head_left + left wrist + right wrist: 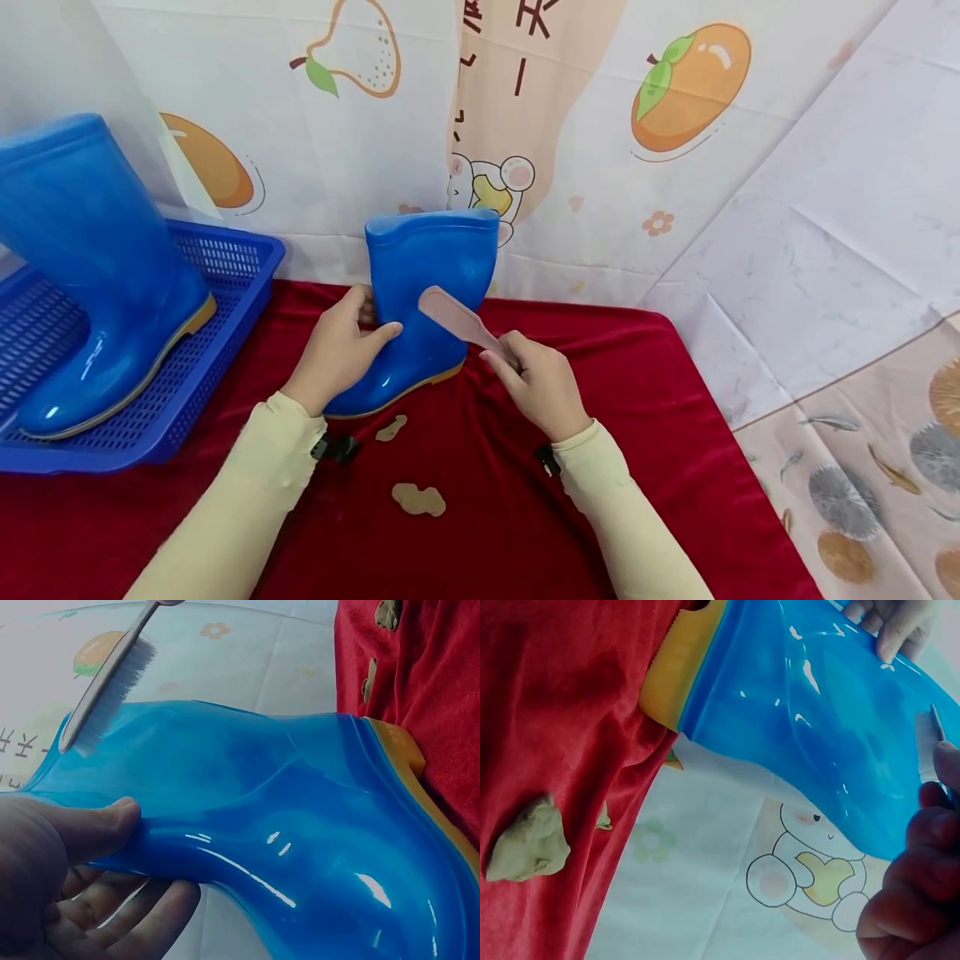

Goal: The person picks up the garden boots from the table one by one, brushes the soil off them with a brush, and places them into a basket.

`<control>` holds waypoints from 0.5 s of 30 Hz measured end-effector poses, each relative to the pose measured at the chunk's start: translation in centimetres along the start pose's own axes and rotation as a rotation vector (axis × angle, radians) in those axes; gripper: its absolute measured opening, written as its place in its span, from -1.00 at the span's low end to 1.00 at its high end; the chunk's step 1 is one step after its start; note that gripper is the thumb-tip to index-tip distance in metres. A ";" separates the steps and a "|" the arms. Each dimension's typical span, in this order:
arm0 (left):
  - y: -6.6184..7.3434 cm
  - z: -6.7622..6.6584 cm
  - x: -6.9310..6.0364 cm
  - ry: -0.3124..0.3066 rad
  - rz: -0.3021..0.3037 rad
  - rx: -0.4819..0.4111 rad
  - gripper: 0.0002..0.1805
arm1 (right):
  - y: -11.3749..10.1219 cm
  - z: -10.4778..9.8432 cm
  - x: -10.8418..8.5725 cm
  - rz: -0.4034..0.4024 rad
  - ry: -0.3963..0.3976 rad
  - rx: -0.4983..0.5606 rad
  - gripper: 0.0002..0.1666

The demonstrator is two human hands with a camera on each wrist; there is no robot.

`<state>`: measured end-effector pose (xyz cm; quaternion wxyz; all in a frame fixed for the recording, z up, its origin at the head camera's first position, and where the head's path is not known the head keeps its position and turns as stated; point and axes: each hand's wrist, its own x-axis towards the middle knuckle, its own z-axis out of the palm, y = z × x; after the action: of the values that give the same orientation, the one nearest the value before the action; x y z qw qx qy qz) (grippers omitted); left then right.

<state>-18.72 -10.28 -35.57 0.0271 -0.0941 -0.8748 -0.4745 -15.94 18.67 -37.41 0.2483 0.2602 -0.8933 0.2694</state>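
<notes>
Gripping a blue boot [431,258] at the front of its shaft, a person's left hand [341,346] sets the thumb on one side and the fingers round the other, while the right hand [543,383] is closed round the handle of a pale pink brush [453,315]. The hands are apart, one on either side of the shaft. The boot stands upright on a red cloth [540,517], its toe toward the lower left and its yellow-edged sole down. The brush's pale bristles face the shaft; whether they touch it cannot be told.

Glossy and seamless-looking, the boot is probably rubber or plastic: light for its bulk, with a soft shaft that would give under a firm squeeze and a stiffer foot and heel. Its shine suggests a slippery surface, more so if wet, though it is unlikely to break. A broad hold across the shaft, thumb against fingers, should steady it best; pushing high near the rim could fold the shaft or tip the boot. The brush looks light and stiff, best held by its handle, clear of the bristles.

At left, a second boot [82,225] stands in a blue basket [260,250]; tan patches [418,499] lie on the cloth.
</notes>
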 end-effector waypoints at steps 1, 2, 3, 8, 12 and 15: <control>0.0 0.0 0.0 -0.002 0.004 0.005 -0.41 | 0.0 0.1 0.0 -0.006 -0.005 -0.007 -0.80; 0.0 0.0 0.1 -0.006 0.008 0.006 -0.41 | 0.0 0.2 0.0 -0.010 -0.010 -0.015 -0.80; 0.0 -0.1 0.1 -0.008 0.011 0.007 -0.40 | 0.1 0.3 0.1 -0.006 -0.019 -0.028 -0.81; 0.1 -0.1 0.2 -0.004 -0.002 -0.017 -0.39 | 0.7 0.2 0.0 0.098 -0.047 -0.085 -0.81; 0.1 -0.1 0.2 0.003 -0.019 -0.027 -0.38 | 1.2 0.0 -0.1 0.162 -0.022 -0.093 -0.67; 0.0 -0.2 0.1 -0.002 -0.016 -0.029 -0.37 | 1.3 -0.1 -0.1 0.165 0.030 -0.074 -0.52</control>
<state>-18.78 -10.42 -35.44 0.0209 -0.0881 -0.8687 -0.4870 -16.55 19.69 -37.84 0.2480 0.1722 -0.9174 0.2595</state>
